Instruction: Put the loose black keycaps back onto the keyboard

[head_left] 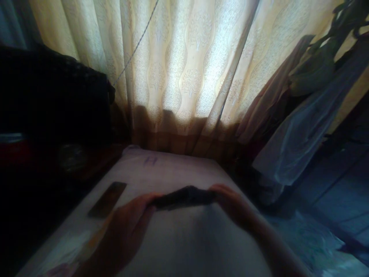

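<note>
A dark, folded piece of what looks like cloth (186,197) is stretched between my two hands, just above a pale covered surface (178,165). Its exact kind is too dim and blurred to make out. My left hand (135,215) pinches its left end, thumb below and fingers on top. At the opposite end my right hand (226,198) grips the right edge with fingers closed over it. On the surface beside my left hand lies a flat dark rectangle (108,199), which looks like a phone.
A patterned curtain (190,77) hangs behind the surface, lit from outside. Garments (300,127) hang at the right. A large dark-covered object (54,100) stands at the left. Crumpled clear plastic (314,242) lies low on the right, and something pale (63,250) at lower left.
</note>
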Available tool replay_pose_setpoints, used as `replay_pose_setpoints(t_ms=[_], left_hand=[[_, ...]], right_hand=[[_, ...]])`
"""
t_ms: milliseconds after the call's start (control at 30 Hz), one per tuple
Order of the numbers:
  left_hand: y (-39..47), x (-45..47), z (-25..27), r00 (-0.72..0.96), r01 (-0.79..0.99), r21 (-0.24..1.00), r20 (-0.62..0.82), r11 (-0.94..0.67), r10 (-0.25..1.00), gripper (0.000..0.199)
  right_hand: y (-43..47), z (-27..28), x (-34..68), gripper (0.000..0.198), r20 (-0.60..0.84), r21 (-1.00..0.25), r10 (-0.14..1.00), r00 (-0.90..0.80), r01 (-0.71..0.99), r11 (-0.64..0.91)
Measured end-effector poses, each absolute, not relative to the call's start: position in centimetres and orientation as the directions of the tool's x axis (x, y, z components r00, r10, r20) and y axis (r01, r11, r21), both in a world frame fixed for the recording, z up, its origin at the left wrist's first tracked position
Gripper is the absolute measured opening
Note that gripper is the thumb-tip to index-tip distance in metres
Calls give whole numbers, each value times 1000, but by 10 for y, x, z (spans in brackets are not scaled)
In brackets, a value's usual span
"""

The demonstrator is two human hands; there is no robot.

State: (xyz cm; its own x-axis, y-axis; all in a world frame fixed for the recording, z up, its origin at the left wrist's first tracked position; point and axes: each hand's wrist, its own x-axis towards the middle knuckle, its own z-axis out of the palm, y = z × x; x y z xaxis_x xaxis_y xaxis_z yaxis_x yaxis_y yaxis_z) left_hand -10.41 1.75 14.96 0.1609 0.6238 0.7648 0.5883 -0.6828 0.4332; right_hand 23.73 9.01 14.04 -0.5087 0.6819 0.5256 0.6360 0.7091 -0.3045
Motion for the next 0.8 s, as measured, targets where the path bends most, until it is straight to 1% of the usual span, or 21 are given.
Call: replay_pose_setpoints(t_ms=[100, 200, 333, 400, 467, 533, 667, 733, 800], left_hand=[[16, -95, 154, 224, 585, 363, 787, -726, 575, 26], [10, -89, 163, 285, 598, 279, 802, -752, 524, 26], [0, -79, 183, 367, 617, 107, 838, -780, 405, 24], [-4, -74, 192, 443, 609, 7, 827, -794, 347, 23], [-4, -69, 195, 497, 599, -61, 810, -798, 311, 23], [-2, -64, 192, 519, 588, -88, 804, -804, 291, 23], [5, -56, 179, 512, 567, -83, 815, -819, 272, 22], [8, -50, 176, 522, 550, -92, 814, -830, 256, 21], [9, -43, 177, 541, 527, -111, 808, -842, 232, 19]], right_hand=[[84, 131, 247, 19, 574, -264, 670, -471, 668, 696], [82, 121, 251, 22, 638, -254, 640, -428, 668, 700], [83, 105, 245, 27, 718, -256, 576, -391, 621, 741], [85, 96, 238, 30, 754, -256, 542, -371, 594, 763], [87, 87, 232, 32, 785, -256, 517, -340, 582, 772], [88, 79, 228, 33, 804, -270, 513, -302, 583, 766], [86, 69, 227, 35, 816, -330, 535, -220, 582, 743], [83, 65, 226, 34, 816, -381, 559, -150, 588, 714], [75, 63, 224, 34, 800, -468, 599, -23, 602, 647]])
